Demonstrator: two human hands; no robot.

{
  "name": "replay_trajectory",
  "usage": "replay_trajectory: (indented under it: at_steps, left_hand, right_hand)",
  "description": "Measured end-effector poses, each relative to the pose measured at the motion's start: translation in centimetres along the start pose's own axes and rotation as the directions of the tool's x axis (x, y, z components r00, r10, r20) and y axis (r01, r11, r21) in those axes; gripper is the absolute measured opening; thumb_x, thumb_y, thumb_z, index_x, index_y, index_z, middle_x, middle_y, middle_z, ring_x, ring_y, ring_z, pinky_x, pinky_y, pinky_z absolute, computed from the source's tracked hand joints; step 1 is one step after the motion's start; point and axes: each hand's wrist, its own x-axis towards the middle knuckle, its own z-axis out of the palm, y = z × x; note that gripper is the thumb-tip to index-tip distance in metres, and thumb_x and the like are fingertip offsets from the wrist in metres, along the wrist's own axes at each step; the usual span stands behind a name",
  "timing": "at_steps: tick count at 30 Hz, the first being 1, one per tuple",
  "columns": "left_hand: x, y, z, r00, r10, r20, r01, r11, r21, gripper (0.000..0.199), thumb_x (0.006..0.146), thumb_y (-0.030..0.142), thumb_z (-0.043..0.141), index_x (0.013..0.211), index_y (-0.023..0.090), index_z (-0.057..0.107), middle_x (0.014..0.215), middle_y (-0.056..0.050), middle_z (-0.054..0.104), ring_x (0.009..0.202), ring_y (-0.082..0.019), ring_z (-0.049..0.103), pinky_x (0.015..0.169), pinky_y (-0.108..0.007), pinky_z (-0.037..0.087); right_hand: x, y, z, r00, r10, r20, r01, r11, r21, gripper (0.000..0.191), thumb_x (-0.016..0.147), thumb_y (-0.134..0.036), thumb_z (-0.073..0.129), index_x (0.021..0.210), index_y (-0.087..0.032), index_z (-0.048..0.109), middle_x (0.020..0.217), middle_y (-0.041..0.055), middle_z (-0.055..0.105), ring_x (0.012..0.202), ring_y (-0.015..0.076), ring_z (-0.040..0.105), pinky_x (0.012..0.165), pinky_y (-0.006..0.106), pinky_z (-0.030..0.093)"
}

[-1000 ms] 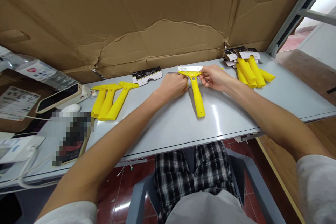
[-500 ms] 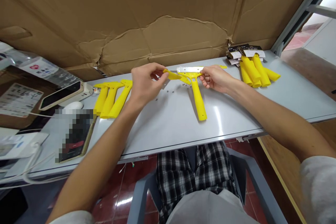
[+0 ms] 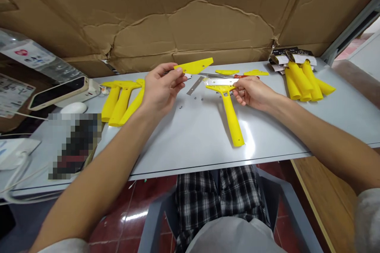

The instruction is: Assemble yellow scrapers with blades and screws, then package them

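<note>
My left hand (image 3: 166, 87) pinches a flat yellow plastic cover plate (image 3: 196, 66) with screw holes, held up off the table. My right hand (image 3: 252, 91) grips the right end of a yellow scraper (image 3: 233, 120), whose handle points toward me. A bright metal blade (image 3: 221, 82) lies along the scraper's head. Behind it is a screwdriver (image 3: 246, 76) with a red handle, partly hidden. A loose grey blade (image 3: 196, 85) lies between my hands. Several small screws (image 3: 198, 99) are scattered on the table nearby. Two more yellow cover plates (image 3: 227, 72) lie farther back.
Several yellow scraper handles (image 3: 123, 102) rest at the left; more, with black-and-white cards, form a bundle (image 3: 305, 77) at the right. A phone (image 3: 59, 93), a white mouse (image 3: 73, 108) and cables are on the left. Cardboard (image 3: 190, 27) stands along the table's back edge.
My left hand has lifted the cover plate up and away from the scraper's head, turning its flat face toward me. My right hand still grips the scraper. The view has shifted slightly.
</note>
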Motion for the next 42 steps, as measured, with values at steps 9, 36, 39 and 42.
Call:
replay_trajectory:
  at_steps: [9,36,39,42]
  left_hand:
    - [-3.4,0.4,3.1,0.993,-0.061,0.101,0.066,0.996,-0.051,0.026,0.075,0.033,0.095,0.092,0.020,0.080,0.086,-0.005,0.078,0.079,-0.016,0.069,0.071,-0.029,0.052]
    - [-4.7,1.3,4.0,0.935,-0.283,0.212,0.309,0.945,-0.103,0.016,0.085,0.012,0.085,0.101,0.014,0.080,0.099,-0.010,0.084,0.075,-0.017,0.081,0.076,-0.032,0.071]
    - [-4.6,1.2,4.0,0.936,-0.279,0.215,0.305,0.947,-0.100,0.016,0.086,0.013,0.084,0.101,0.015,0.080,0.095,-0.008,0.084,0.072,-0.017,0.081,0.074,-0.032,0.071]
    - [-4.7,0.9,4.0,0.943,-0.251,0.217,0.274,0.958,-0.083,0.018,0.083,0.012,0.086,0.099,0.014,0.078,0.093,-0.008,0.083,0.075,-0.018,0.082,0.075,-0.032,0.072]
  right_hand:
    - [-0.9,0.1,1.1,0.998,0.024,0.055,-0.024,1.000,0.007,0.013,0.102,-0.008,0.057,0.093,-0.015,0.064,0.066,0.0023,0.065,0.046,0.0117,0.058,0.039,0.021,0.048]
    - [-1.0,0.0,0.9,0.991,0.017,0.134,-0.014,1.000,-0.021,0.009,0.102,-0.013,0.058,0.095,-0.016,0.064,0.068,0.0037,0.065,0.050,0.0139,0.059,0.042,0.023,0.052]
    - [-0.9,0.0,0.7,0.990,0.017,0.142,-0.014,1.000,-0.022,0.010,0.103,-0.014,0.056,0.098,-0.015,0.065,0.068,0.0038,0.064,0.050,0.0143,0.060,0.043,0.024,0.052]
    - [-0.8,0.1,0.5,0.985,0.022,0.170,-0.016,0.999,-0.038,0.011,0.101,-0.013,0.056,0.097,-0.014,0.066,0.072,0.0044,0.064,0.052,0.0141,0.062,0.045,0.024,0.054]
